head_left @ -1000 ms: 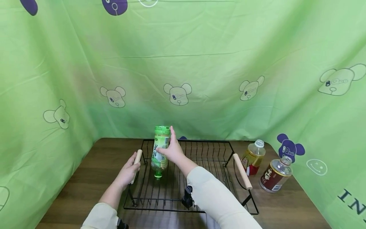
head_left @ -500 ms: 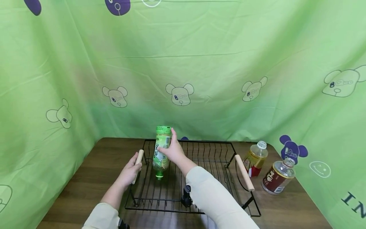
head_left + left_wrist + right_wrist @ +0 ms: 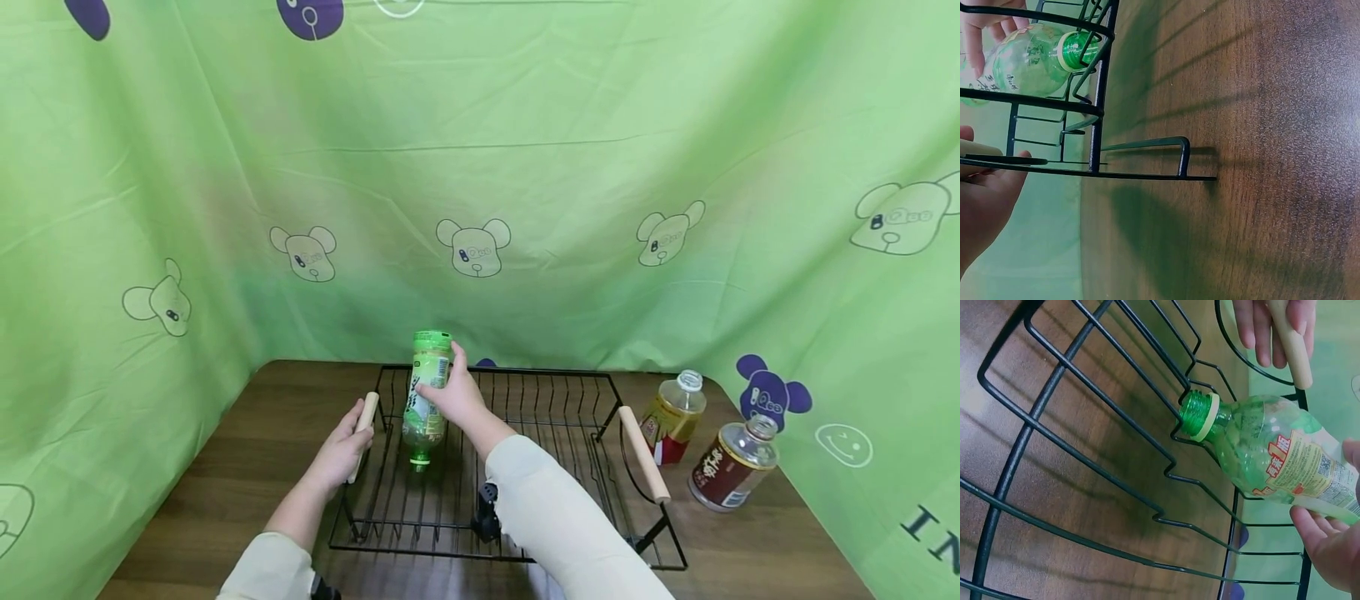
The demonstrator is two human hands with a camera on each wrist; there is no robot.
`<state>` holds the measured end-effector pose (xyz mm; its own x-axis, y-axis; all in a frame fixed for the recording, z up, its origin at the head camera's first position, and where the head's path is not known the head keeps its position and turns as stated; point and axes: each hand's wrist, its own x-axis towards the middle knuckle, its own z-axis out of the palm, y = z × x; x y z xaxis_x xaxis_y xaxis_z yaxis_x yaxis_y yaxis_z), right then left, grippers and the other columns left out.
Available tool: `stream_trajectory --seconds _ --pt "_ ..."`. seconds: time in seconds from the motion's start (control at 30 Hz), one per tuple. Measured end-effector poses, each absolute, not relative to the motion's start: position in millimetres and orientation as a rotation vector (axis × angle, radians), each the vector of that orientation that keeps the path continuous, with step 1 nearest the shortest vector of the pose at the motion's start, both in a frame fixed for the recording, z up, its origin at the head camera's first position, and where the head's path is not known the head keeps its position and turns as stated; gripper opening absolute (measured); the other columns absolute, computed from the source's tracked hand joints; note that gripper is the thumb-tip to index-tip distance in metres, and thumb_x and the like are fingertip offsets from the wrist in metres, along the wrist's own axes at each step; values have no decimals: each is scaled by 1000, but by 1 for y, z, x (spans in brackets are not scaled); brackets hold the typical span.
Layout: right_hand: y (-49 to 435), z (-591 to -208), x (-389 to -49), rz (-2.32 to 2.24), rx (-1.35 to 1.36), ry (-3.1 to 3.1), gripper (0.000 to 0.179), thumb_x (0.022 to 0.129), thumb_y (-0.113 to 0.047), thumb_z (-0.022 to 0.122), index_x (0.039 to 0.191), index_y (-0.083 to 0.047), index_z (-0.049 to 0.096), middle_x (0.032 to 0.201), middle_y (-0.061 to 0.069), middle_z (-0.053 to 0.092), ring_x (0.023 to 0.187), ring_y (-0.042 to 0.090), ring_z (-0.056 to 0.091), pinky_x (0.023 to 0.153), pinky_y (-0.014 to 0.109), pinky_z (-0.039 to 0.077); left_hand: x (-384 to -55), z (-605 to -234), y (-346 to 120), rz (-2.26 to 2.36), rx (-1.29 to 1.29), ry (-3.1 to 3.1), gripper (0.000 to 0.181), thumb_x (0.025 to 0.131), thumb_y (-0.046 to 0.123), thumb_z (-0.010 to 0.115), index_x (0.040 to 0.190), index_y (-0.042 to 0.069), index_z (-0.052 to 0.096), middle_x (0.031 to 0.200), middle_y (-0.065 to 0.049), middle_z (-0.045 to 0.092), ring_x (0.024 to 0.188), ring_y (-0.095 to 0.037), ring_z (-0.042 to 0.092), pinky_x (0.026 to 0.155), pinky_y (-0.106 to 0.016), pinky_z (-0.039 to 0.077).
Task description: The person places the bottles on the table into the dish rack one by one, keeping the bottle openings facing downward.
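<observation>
A green plastic bottle (image 3: pixel 426 408) stands neck down inside the black wire dish rack (image 3: pixel 525 533), toward its left side. My right hand (image 3: pixel 459 398) grips the bottle around its labelled body, thumb on the near side. In the right wrist view the capless green neck (image 3: pixel 1199 415) sits right at the bent wires of the rack. My left hand (image 3: pixel 341 450) holds the rack's left wooden handle (image 3: pixel 366 417); the right wrist view shows that hand's fingers (image 3: pixel 1261 334) around the handle.
Right of the rack, two capless bottles stand upright on the wooden table (image 3: pixel 202 500): one with a yellow and red label (image 3: pixel 671 417), one with a dark red label (image 3: pixel 731 467). The rack's right handle (image 3: pixel 643 454) is close to them. A green curtain (image 3: pixel 480 150) hangs behind.
The head view has shifted slightly. The top of the bottle has tipped a little to the right with my right hand, and the left hand stays on the handle.
</observation>
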<state>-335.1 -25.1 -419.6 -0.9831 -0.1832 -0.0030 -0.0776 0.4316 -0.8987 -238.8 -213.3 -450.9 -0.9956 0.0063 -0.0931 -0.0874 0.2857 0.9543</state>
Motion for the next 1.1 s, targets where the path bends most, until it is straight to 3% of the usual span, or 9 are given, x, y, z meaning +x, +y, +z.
stream_trajectory --seconds 0.83,1.1 --pt "-23 -424 -337 -1483 -288 2586 95 92 -32 68 159 -15 2 143 27 49 123 41 55 105 53 44 -240 -453 -212 1863 -64 2437 63 103 8 35 157 0 3 160 -31 3 136 -51 38 117 -63 20" --pt "-19 -417 -334 -1516 -302 2552 95 92 -32 68 159 -15 4 150 27 40 135 40 45 109 54 41 -241 -454 -214 1873 -60 2431 63 103 8 35 156 0 3 160 -31 3 136 -50 38 118 -61 21"
